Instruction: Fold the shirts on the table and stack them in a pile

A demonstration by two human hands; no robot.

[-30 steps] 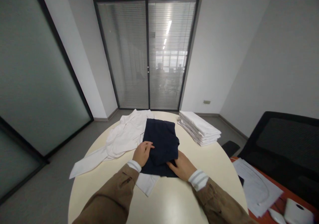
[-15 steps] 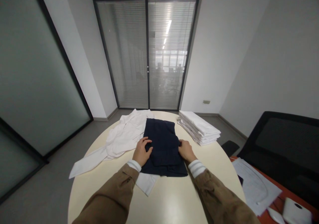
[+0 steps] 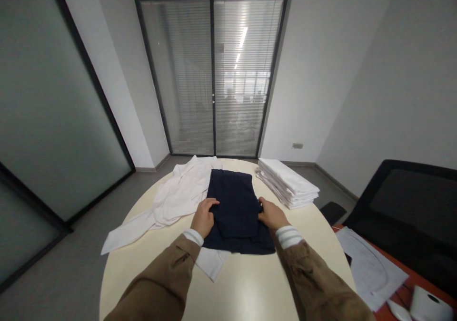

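Observation:
A folded navy garment (image 3: pixel 233 207) lies on the round cream table, its lower layer spreading out wider at the near end. My left hand (image 3: pixel 204 218) has its fingers curled over the garment's left edge. At the opposite edge, my right hand (image 3: pixel 272 213) pinches the dark cloth between thumb and fingers. A white shirt (image 3: pixel 182 188) is laid out loosely to the left, partly covered by the navy garment. One white sleeve end (image 3: pixel 214 265) pokes out below the garment, towards me.
A stack of folded white cloths (image 3: pixel 287 183) sits at the table's (image 3: pixel 246 292) far right. Beyond the right rim are a black mesh chair (image 3: pixel 410 211) and a red surface holding papers (image 3: pixel 371 264), a white mouse (image 3: pixel 399 310) and a white device (image 3: pixel 430 306).
My right hand has shifted slightly right, and the garment's lower right corner has been drawn outward with it. The left hand stays at the left edge.

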